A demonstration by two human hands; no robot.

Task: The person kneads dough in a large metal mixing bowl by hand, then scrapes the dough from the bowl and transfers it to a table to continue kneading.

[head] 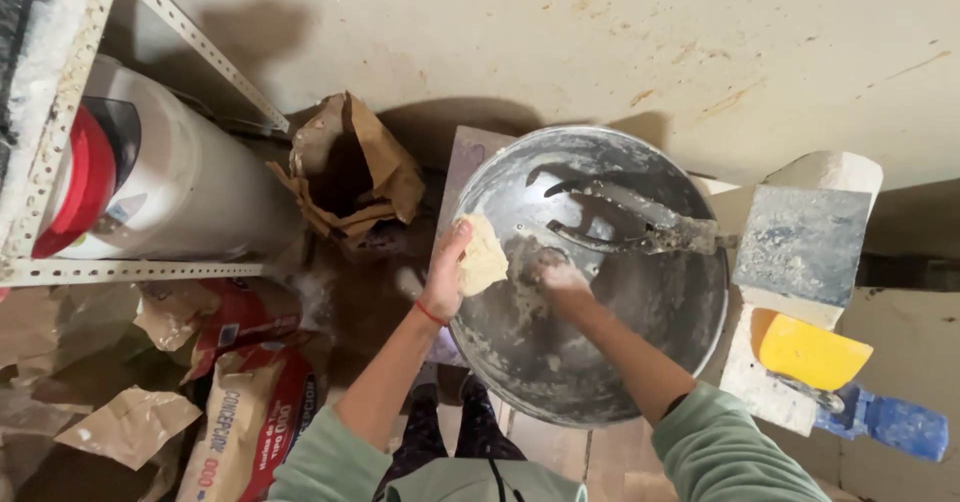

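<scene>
while the left hand pinches a pale sponge at the metal bowl's left rim, the right hand presses flat inside, fingers blurred, grip unclear; best to steady the rim and wipe toward the trowel.
</scene>
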